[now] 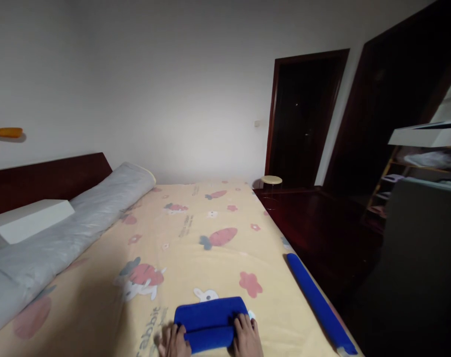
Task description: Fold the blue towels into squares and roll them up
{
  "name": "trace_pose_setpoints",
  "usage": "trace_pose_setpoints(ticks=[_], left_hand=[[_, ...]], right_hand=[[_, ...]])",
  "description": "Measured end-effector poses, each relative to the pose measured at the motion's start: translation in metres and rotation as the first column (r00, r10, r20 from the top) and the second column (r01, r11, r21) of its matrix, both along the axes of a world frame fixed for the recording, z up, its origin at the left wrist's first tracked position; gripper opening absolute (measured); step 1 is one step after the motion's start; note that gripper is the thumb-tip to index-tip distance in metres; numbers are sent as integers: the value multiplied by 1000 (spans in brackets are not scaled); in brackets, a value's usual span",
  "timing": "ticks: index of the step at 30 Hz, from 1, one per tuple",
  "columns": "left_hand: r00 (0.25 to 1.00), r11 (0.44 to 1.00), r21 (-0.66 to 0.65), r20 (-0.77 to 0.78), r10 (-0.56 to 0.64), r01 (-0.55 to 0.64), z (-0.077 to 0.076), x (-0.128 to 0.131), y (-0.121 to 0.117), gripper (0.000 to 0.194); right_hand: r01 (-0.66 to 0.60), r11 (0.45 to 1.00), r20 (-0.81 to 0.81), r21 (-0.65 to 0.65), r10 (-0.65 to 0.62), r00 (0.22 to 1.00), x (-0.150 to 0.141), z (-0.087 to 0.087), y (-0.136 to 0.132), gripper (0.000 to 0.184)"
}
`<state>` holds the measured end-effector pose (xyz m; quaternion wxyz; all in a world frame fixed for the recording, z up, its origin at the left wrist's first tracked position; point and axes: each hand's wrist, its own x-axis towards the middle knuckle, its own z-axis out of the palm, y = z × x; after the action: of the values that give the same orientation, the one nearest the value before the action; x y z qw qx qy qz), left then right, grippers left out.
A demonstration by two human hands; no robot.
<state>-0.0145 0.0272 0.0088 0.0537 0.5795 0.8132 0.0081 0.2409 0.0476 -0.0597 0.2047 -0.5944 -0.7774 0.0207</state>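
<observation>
"Left hand (178, 342), right hand (247, 334): status?"
"One at each end of the folded blue cloth (210, 312), fingers half-bent over it. Can't tell if they pinch or just press."
"Cloth location?"
"On the patterned bed sheet (218, 265), bottom centre of view, crease running across it."
"Nearby?"
"Long blue roll (318, 302) by the bed's right edge; grey roll (80, 233) far left."

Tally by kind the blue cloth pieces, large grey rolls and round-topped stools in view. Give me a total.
Blue cloth pieces: 2 (folded blue cloth rectangle at the left hand and right hand; long narrow blue cloth strip)
Large grey roll: 1
Round stool with pale yellow top: 1
Total: 4
</observation>
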Motion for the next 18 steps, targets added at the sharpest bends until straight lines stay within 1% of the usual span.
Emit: trace_pose_setpoints(ticks=[2,3,5,6,8,9,11,13,15,18], left_hand=[[1000,998,65,-8,-11,11,-13,5,-1,54],[999,995,95,15,-42,40,-21,9,-1,55],[983,976,155,82,-165,151,-36,21,-2,55],[963,958,186,112,-243,220,-43,28,-3,53],[917,912,245,150,-371,329,-53,41,-3,49],[899,894,269,158,-407,358,-56,45,-3,48],[886,877,304,167,-433,371,-56,49,-3,47],[894,879,327,167,-416,348,-51,44,-3,47],[919,896,329,156,-363,298,-44,32,-5,47],[953,927,287,108,-283,242,-35,11,-11,49]], right_hand=[[-28,999,-33,46,30,999,-4,1,-3,52],[-58,996,-52,74,61,997,-9,2,-5,55],[-135,984,-99,117,147,984,-25,5,-10,56],[-175,977,-127,124,191,973,-35,7,-13,53],[-231,966,-176,120,250,952,-51,15,-17,45],[-249,961,-186,119,268,945,-56,19,-18,43],[-277,951,-167,139,298,940,-55,27,-18,43],[-287,942,-128,173,310,942,-44,33,-15,43],[-252,947,-105,197,276,955,-27,35,-11,41],[-157,967,-109,202,182,977,-3,31,-9,41]])
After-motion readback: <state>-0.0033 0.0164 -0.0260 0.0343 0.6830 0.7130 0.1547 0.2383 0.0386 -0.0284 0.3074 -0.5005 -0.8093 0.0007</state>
